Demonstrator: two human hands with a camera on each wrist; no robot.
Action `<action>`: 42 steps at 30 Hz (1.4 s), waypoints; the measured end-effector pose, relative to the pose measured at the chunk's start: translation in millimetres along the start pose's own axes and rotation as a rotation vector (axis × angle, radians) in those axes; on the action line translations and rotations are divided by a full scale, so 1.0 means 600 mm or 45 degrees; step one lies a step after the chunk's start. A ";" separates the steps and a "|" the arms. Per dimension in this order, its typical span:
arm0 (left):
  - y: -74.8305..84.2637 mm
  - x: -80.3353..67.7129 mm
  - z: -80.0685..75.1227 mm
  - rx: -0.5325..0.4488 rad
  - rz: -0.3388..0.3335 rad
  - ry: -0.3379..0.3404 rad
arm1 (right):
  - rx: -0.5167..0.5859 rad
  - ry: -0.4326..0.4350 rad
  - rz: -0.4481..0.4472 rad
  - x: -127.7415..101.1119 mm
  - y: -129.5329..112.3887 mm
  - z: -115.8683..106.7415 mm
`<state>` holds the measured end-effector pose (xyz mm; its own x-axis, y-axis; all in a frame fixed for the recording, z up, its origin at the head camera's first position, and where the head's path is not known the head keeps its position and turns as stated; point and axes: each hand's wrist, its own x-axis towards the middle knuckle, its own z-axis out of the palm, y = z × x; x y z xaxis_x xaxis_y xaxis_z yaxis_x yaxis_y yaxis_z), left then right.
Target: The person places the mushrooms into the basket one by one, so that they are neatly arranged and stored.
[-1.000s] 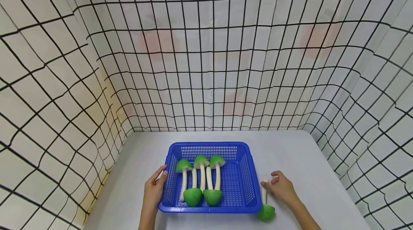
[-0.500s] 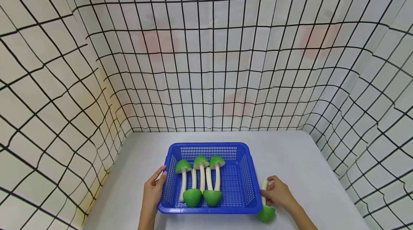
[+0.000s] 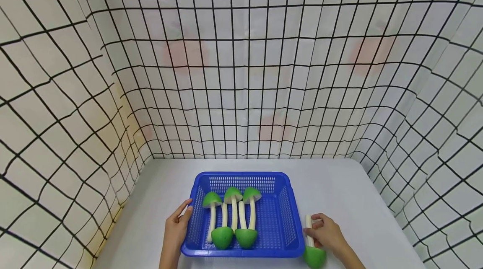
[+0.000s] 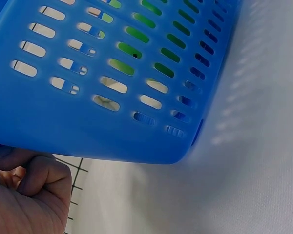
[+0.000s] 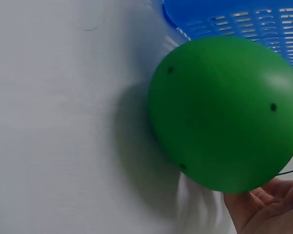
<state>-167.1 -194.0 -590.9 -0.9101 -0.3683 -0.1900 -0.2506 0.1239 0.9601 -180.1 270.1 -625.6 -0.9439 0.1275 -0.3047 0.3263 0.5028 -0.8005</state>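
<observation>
A blue slotted basket (image 3: 286, 212) sits on the white table and holds several toy mushrooms (image 3: 233, 215) with green caps and white stems. My left hand (image 3: 177, 227) rests against the basket's left rim (image 4: 112, 136), thumb over the edge. Right of the basket my right hand (image 3: 325, 235) grips the white stem of another green-capped mushroom (image 3: 314, 255) lying on the table. Its round cap (image 5: 224, 112) fills the right wrist view, with the basket's corner (image 5: 244, 19) just behind it.
The white table (image 3: 339, 189) is walled on three sides by a cloth with a black grid (image 3: 241, 72). Bare tabletop lies behind the basket and to both sides.
My right hand has moved from beside the loose mushroom onto its stem and closed round it. The view has tilted slightly. The left hand stays on the basket.
</observation>
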 end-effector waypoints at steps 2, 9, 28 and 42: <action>-0.003 -0.003 -0.003 -0.005 -0.013 -0.003 | 0.006 0.009 -0.011 -0.005 0.001 0.003; -0.003 -0.003 -0.002 -0.019 0.005 -0.003 | 0.036 0.031 -0.045 -0.015 -0.015 -0.009; 0.000 0.000 0.000 -0.008 0.003 -0.006 | 0.149 0.076 -0.173 -0.009 -0.054 -0.074; -0.004 -0.001 -0.002 -0.038 0.049 -0.023 | 0.198 0.078 -0.241 0.002 -0.085 -0.084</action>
<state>-165.2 -195.3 -593.0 -0.9247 -0.3472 -0.1562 -0.2055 0.1096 0.9725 -200.5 287.4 -559.1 -0.9887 0.0974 -0.1136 0.1427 0.3855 -0.9116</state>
